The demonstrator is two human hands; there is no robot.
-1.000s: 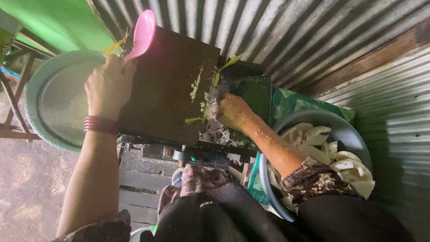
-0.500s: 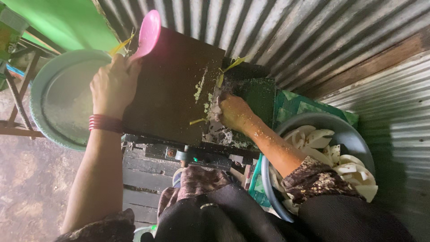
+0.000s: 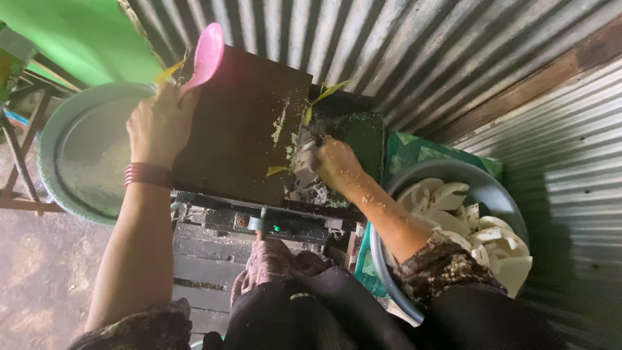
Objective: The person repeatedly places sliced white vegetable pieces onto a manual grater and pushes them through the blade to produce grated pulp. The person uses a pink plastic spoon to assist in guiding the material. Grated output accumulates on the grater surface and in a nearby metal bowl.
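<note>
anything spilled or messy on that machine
Yes: pale shreds are spattered over the dark machine housing beside the right hand, which presses a white piece in. The left hand holds a pink cup.

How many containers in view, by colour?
Pink cup, held by left hand: 1
Green basin: 1
Grey bowl of white pieces, beside right hand: 1
Total: 3

The left hand (image 3: 159,126) has shifted slightly along the dark machine's (image 3: 243,133) edge. The right hand (image 3: 337,165) keeps pressing the white piece (image 3: 304,165) in
</note>
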